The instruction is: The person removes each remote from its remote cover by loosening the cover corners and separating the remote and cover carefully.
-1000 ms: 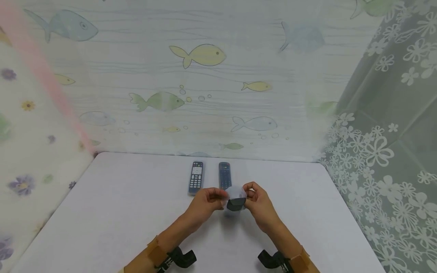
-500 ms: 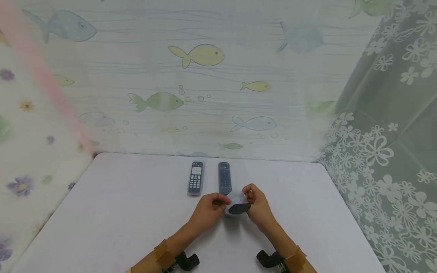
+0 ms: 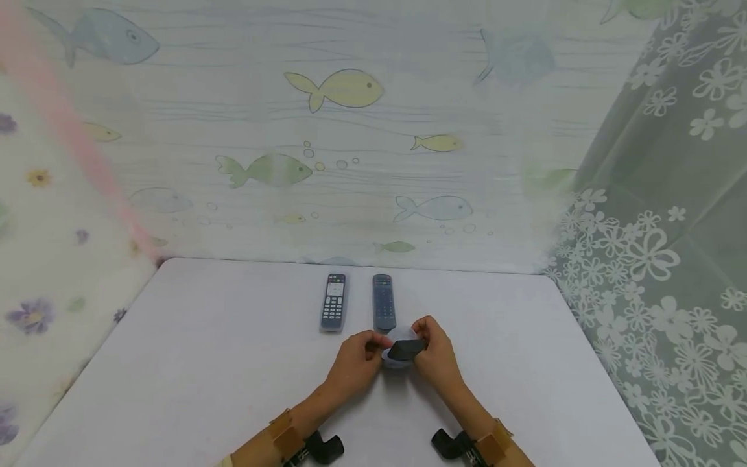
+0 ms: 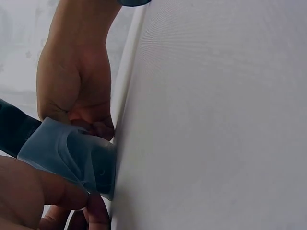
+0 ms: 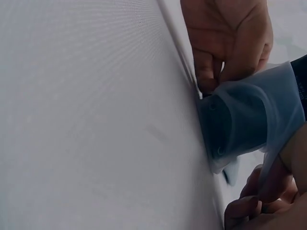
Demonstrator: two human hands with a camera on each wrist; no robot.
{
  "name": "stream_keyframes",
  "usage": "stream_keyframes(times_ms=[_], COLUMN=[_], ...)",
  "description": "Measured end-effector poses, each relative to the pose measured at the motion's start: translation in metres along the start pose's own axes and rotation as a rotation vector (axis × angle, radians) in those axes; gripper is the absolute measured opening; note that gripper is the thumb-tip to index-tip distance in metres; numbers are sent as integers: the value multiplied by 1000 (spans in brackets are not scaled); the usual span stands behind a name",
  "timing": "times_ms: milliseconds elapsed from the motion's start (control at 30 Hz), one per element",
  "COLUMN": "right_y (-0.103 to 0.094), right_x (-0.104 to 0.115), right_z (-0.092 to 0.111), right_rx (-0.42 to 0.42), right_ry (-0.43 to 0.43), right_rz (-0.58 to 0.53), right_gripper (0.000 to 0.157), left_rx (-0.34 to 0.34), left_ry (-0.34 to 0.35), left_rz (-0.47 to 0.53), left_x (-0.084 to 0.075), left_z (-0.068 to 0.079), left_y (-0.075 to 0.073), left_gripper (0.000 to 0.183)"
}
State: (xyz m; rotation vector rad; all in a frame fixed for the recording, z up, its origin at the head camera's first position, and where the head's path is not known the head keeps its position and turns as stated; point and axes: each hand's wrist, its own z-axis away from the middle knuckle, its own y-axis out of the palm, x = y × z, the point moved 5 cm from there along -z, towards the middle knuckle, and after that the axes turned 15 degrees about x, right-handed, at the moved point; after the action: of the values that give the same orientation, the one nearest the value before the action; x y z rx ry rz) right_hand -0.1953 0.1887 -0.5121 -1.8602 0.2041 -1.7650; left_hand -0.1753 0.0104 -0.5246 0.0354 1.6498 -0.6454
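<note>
Near the middle of the worktop (image 3: 175,363), toward its front edge, both hands work a translucent silicone sleeve (image 3: 399,338) over the end of a dark remote (image 3: 405,349). The left hand (image 3: 357,358) and right hand (image 3: 434,353) each pinch the sleeve's rim with curled fingers (image 4: 72,191). The sleeve looks soft, stretchy and grippy, so the rim edges seem the best hold; the remote is light and rigid. Two more remotes (image 3: 334,301) lie toward the back edge.

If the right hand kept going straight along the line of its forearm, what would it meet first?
Probably the dark remote lying just beyond it. The right hand points up-left across the table, past the sleeve-covered remote it pinches; depth is unclear, so it might pass beside it.
</note>
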Motion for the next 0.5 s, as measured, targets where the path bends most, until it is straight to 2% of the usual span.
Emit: stream_keyframes(times_ms=[267,500], right_y=[3,5], right_x=[2,1], right_z=[-12,-14], right_rx=[-40,-51], right_ry=[27,41], right_rz=[151,153], right_gripper=[35,30], left_rx=[-1,18], left_ry=[4,68], left_rz=[-54,-40], left_x=[7,21], left_z=[-8,-11], left_y=[-9,-11], left_gripper=[26,25])
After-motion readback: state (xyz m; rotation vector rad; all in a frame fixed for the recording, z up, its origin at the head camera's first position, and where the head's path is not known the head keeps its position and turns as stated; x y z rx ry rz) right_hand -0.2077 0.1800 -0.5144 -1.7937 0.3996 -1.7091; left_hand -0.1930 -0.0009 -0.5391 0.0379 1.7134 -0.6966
